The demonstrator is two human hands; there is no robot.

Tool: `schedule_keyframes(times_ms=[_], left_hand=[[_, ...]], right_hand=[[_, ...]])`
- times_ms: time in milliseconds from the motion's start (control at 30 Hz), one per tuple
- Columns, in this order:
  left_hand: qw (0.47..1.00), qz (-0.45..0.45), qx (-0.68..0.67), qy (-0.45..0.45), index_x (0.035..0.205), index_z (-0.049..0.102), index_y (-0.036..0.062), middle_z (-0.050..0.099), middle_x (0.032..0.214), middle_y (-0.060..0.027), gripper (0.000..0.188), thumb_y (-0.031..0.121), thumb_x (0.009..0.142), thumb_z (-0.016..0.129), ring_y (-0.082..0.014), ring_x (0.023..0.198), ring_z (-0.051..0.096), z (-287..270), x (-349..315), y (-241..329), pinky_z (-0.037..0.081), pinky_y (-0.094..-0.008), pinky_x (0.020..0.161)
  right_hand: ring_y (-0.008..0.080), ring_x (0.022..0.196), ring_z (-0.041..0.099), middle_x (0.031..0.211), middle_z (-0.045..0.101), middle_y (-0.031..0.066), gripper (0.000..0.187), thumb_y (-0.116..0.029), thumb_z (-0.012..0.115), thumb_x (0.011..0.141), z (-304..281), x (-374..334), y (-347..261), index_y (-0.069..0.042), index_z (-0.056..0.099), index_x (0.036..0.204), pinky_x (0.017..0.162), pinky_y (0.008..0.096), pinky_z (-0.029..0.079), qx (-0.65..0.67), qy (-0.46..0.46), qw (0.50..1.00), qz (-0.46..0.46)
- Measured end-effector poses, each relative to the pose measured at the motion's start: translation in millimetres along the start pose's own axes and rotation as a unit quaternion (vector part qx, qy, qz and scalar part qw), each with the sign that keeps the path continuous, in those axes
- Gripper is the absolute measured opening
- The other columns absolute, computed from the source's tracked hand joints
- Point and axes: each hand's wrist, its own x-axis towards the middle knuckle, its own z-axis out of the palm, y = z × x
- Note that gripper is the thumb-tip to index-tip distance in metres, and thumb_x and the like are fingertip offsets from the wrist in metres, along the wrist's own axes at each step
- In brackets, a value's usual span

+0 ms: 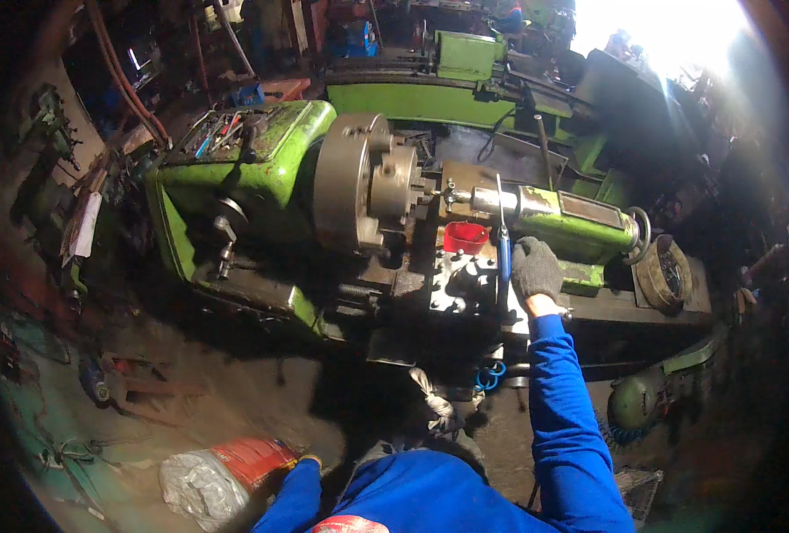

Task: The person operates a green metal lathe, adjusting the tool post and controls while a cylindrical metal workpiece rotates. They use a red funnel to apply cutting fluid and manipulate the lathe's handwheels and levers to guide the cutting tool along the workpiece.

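From where I watch, a green lathe (261, 169) fills the middle of the view, its paint chipped and oily, with a round grey steel chuck (359, 191) on its right face. Everything else I place from that chuck. Just right of it sits a red plastic cup (465, 237) on the dark metal tool post (461, 280), and further right lies the green tailstock (572, 218) with a bright steel quill pointing back at the chuck. On top of the lathe, up and left of the chuck, a tray of hand tools (221, 131) lies cluttered. Behind the chuck stands a second green machine (430, 89). Down and left of the chuck, on the dirty floor (261, 391), rests a crumpled white and red sack (221, 475).

My right hand (537, 271), in a dark knitted glove at the end of a blue sleeve, rests right of the chuck, on the front of the tailstock. A slim blue-handled tool (504, 253) stands nearly upright just to the left of that hand, its metal upper end reaching the quill. The gloved fingers (523, 258) are curled close beside the blue handle; I cannot tell whether they truly pinch it or merely lie against it.

My left hand (308, 461) shows only as a sliver of yellowish glove well below the chuck, near the sack, and its fingers are hidden, so their state is beyond me.
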Motion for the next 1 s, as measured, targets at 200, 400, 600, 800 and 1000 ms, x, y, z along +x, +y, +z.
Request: schedule_keyframes(times_ms=[200,400,600,800,1000], left_hand=[[0.999,0.014,-0.043,0.029,0.130,0.073,0.0103,0.068,0.137,-0.0203,0.046,0.042,0.103,0.054,-0.0400,0.128,0.063,4.9,15.9,-8.2,0.049,-0.0509,0.109],[0.996,0.022,-0.066,0.046,0.134,0.071,0.0103,0.065,0.141,-0.0222,0.050,0.046,0.104,0.052,-0.0402,0.132,0.061,1.5,30.8,-6.8,0.047,-0.0505,0.112],[0.990,0.029,-0.116,0.078,0.139,0.069,0.0102,0.062,0.146,-0.0242,0.055,0.050,0.105,0.051,-0.0404,0.136,0.059,-0.8,47.3,3.9,0.044,-0.0501,0.115],[0.975,0.028,-0.191,0.113,0.143,0.067,0.0102,0.060,0.150,-0.0262,0.060,0.054,0.105,0.050,-0.0407,0.140,0.057,1.8,70.7,30.6,0.042,-0.0498,0.119],[0.994,0.094,-0.048,0.041,0.144,0.066,0.0099,0.060,0.149,-0.0269,0.061,0.054,0.107,0.045,-0.0449,0.139,0.056,0.1,86.1,30.1,0.042,-0.0512,0.118]], right_hand=[[0.0402,0.117,0.069,0.123,0.075,0.0166,0.033,-0.039,0.060,0.099,-6.4,1.8,-3.3,-0.016,0.075,0.118,0.099,0.0522,0.055,-0.041,-0.081,0.994,0.057],[0.0409,0.120,0.069,0.126,0.074,0.0182,0.038,-0.041,0.061,0.097,-8.4,4.1,-7.7,-0.015,0.075,0.122,0.102,0.0506,0.054,-0.040,-0.107,0.991,0.077],[0.0364,0.116,0.067,0.122,0.072,0.0201,0.032,-0.020,0.067,0.096,-3.5,-41.4,14.0,-0.002,0.074,0.121,0.102,0.0439,0.052,0.235,0.245,0.940,-0.039],[0.0289,0.102,0.072,0.108,0.076,0.0190,0.023,-0.011,0.070,0.097,9.1,-196.9,76.1,0.003,0.076,0.114,0.094,0.0406,0.055,0.254,0.146,0.956,0.027],[0.0264,0.101,0.077,0.112,0.080,0.0149,0.029,-0.020,0.071,0.092,55.3,-345.5,176.4,-0.006,0.080,0.116,0.091,0.0374,0.058,0.193,-0.117,0.962,0.151]])
